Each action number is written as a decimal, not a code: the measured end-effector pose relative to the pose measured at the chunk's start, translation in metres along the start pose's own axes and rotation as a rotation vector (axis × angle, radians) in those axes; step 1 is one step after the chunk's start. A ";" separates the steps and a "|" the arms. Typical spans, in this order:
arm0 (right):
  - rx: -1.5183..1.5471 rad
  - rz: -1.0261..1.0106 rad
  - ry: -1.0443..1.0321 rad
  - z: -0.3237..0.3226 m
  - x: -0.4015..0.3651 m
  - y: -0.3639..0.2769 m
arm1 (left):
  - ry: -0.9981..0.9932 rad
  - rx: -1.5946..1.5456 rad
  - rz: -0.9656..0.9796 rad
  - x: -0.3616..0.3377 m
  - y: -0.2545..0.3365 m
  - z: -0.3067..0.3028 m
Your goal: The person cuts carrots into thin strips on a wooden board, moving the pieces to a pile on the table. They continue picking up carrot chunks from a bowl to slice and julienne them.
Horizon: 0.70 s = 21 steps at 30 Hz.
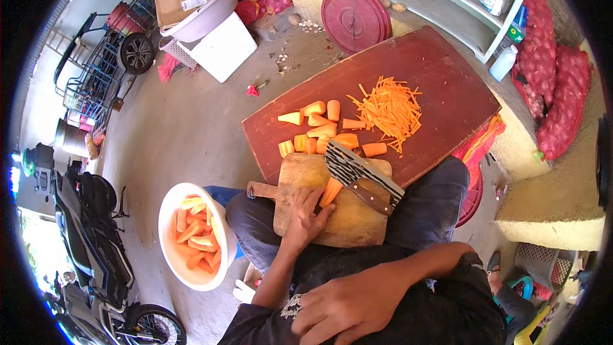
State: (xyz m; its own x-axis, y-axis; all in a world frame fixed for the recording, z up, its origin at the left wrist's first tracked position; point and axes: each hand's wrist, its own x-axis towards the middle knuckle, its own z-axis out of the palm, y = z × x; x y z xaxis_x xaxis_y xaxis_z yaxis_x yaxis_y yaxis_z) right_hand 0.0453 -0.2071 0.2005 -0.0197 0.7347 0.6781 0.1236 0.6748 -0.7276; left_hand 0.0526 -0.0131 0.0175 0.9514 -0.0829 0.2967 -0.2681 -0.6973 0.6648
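Nearest: right hand [348, 300] in front of the black shirt [421, 306], palm side hidden, so I cannot tell whether its grip is wide, narrow or holding anything. Left hand [303, 220] lies at nine o'clock on the wooden chopping board [357, 230], its grip narrow, thumb and fingers about a carrot piece [332, 190]. Board sits across the lap, its handle toward nine.

Cleaver [357, 167], striped blade, wooden handle, lies at one to two o'clock on the board, over the carrot's far end; neither hand on it. Reads as a break in cutting, carrot kept steady. A further cut calls for the right hand on that handle, left fingertips tucked clear of the edge.

Bucket [163, 243] of carrot lengths [203, 240], off the board toward nine.

Beyond, red bench [440, 89]: carrot chunks [322, 131] at twelve, heap of carrot sticks [393, 112] at one.
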 end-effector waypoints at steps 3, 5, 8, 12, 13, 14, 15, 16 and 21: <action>0.088 -0.004 -0.188 0.009 0.017 0.006 | -0.010 -0.001 -0.009 -0.001 0.002 -0.004; 0.018 -0.011 -0.235 0.009 0.021 0.004 | 0.001 -0.008 0.004 0.000 0.002 -0.004; -0.246 -0.069 -0.101 -0.007 0.015 -0.003 | 0.021 -0.008 0.032 -0.002 -0.002 -0.004; -0.373 0.075 -0.018 -0.033 0.015 0.004 | 0.022 -0.009 0.035 -0.005 -0.013 0.002; -0.350 0.023 -0.021 -0.020 0.015 0.008 | 0.010 -0.008 0.027 -0.007 -0.012 0.003; -0.320 -0.028 -0.022 -0.007 0.012 0.013 | -0.002 -0.007 0.019 -0.010 -0.012 0.004; -0.225 -0.018 -0.042 -0.001 0.012 0.014 | -0.007 0.000 0.010 -0.008 -0.010 0.002; -0.105 0.084 -0.072 -0.006 0.009 0.012 | -0.008 0.012 0.008 -0.006 -0.008 -0.002; 0.246 0.282 -0.312 -0.028 -0.035 0.008 | 0.065 0.011 0.051 -0.011 -0.008 -0.002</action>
State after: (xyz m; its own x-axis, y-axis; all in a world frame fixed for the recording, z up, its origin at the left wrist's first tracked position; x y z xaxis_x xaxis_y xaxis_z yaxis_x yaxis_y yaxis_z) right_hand 0.0751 -0.2295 0.1733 -0.3201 0.8518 0.4148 -0.0701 0.4153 -0.9070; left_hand 0.0443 -0.0056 0.0104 0.9248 -0.0723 0.3736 -0.3135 -0.7013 0.6402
